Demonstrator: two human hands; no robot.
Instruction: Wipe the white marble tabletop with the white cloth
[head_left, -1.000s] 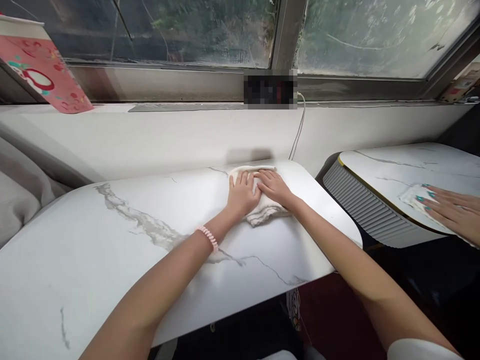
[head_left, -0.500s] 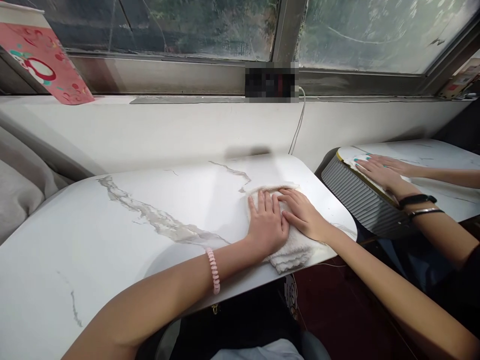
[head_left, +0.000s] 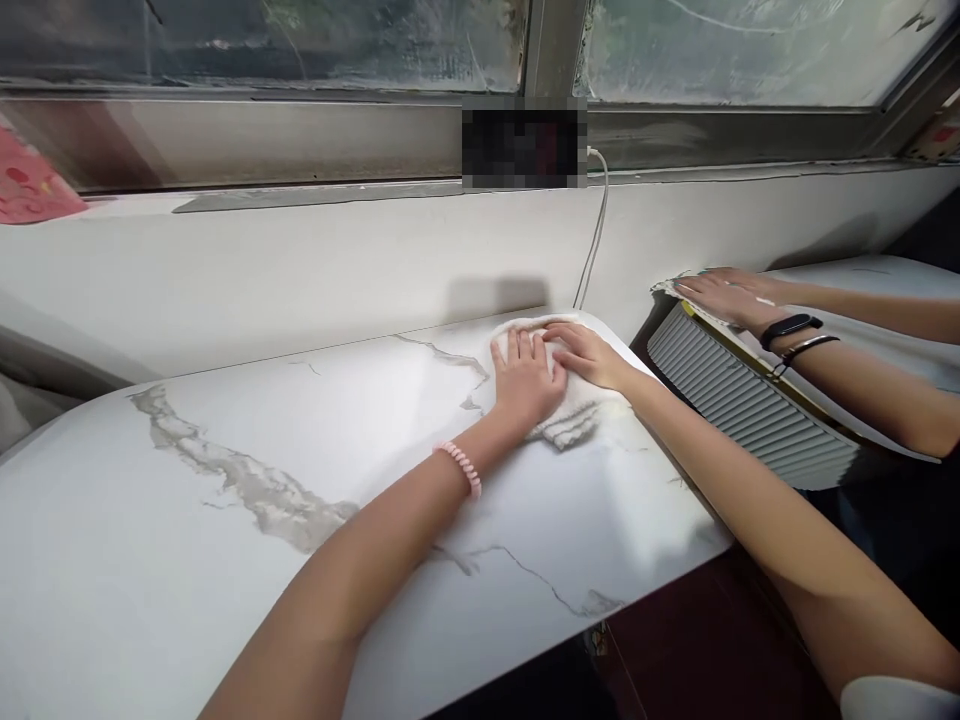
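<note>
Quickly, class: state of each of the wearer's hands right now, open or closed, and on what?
Left hand: open, laid flat on the cloth.
Right hand: open, palm down on the same cloth.

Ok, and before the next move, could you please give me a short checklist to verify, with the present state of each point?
1. Left hand flat on the white cloth: ok.
2. Right hand on the same cloth: ok, beside the left.
3. Cloth spread without folds: not ok, its near edge lies in layers on the tabletop.
4. Cable away from both hands: ok, it hangs behind the tabletop.
5. Co-worker's hands out of the way: ok, they are at the other table.
6. Cloth damp: cannot tell.
</note>
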